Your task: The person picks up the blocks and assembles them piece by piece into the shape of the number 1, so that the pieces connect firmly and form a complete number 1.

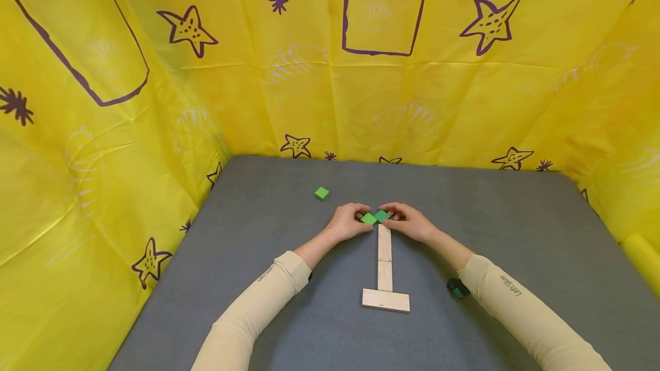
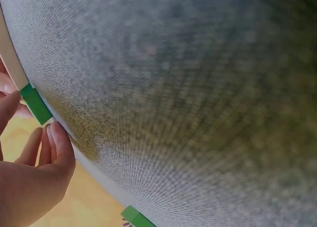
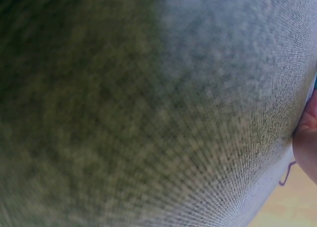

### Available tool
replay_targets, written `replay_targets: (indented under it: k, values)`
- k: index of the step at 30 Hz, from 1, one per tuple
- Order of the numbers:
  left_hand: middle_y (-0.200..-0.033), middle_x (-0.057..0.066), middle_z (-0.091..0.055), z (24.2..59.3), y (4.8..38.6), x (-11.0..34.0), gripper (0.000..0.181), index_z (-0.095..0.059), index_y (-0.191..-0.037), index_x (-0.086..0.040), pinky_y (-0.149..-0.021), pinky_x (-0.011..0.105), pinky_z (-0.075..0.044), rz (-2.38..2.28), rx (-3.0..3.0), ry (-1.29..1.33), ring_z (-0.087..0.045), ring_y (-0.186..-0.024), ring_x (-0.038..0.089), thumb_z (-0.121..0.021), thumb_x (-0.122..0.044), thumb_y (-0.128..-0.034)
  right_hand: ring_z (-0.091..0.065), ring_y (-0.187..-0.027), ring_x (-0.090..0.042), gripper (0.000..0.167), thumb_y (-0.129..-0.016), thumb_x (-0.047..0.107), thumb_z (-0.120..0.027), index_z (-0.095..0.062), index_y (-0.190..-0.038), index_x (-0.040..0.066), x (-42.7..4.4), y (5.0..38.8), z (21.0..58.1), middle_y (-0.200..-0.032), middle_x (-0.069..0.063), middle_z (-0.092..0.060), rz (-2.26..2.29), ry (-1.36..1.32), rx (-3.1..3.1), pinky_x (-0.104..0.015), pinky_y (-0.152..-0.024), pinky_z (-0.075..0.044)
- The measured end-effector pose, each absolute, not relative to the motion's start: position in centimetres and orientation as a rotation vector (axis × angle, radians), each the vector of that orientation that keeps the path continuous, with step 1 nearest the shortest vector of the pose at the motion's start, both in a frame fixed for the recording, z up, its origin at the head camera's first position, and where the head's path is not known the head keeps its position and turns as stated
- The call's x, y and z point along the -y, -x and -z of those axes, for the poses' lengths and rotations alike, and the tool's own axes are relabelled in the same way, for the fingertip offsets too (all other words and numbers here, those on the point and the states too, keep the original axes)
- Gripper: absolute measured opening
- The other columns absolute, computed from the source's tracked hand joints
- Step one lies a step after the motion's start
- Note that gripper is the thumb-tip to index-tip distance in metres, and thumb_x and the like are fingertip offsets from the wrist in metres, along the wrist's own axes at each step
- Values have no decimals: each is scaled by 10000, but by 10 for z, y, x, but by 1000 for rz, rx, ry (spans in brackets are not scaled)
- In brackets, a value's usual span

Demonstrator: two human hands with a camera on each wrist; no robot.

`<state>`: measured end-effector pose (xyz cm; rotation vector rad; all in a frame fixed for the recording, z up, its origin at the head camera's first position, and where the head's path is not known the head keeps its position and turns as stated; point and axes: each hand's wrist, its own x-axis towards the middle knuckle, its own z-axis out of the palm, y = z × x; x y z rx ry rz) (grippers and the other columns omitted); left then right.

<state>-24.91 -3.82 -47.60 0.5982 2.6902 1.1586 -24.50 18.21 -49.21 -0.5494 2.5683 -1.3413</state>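
Two small square blocks sit side by side, corners nearly meeting, at the far end of a line of wooden planks. My left hand (image 1: 348, 221) pinches the light green block (image 1: 368, 218) between thumb and fingers. On the other side my right hand (image 1: 411, 223) grips the darker green block (image 1: 381, 216). Two pale planks (image 1: 384, 244) run end to end toward me from the blocks, and a crosswise plank (image 1: 385, 300) lies at their near end. In the left wrist view a green block (image 2: 35, 106) shows at the left fingertips. The right wrist view catches only part of the right hand (image 3: 308, 143).
Another light green block (image 1: 322, 193) lies apart, farther back and left of the hands. The grey tabletop (image 1: 289, 336) is bordered by yellow patterned curtains (image 1: 309, 90) at the back and both sides. A dark band (image 1: 457, 288) shows under the right sleeve.
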Motion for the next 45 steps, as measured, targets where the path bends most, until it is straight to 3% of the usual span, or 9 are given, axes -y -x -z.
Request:
replay_targets:
  k: [21,33,45]
  values:
    - [-1073,114,-694,474,251,46,296,-710,-1127,-62,-731,264,-501,-1626,-2479,-279,-634,-924,177,-757,-142,-846,-516,-877,-210,373,-927,156,-669,-603,-1272,29,-181,245,491,-1024,-106,-590,1355,580,-2580,-338,-780,-424]
    - [-1069,88,-692,476,255,50,298,-690,-1148,-37,-824,358,-516,-1889,-2297,-141,-648,-943,162,-735,-125,-867,-514,-872,-206,367,-921,158,-674,-611,-1265,43,-181,247,491,-1013,-102,-588,1339,577,-2594,-325,-776,-420]
    - [-1124,174,-668,475,260,55,320,-654,-1190,22,-879,349,-521,-2084,-2089,-38,-664,-940,156,-702,-57,-884,-515,-882,-207,374,-924,164,-674,-607,-1271,43,-181,246,490,-1026,-107,-591,1337,579,-2591,-315,-779,-423]
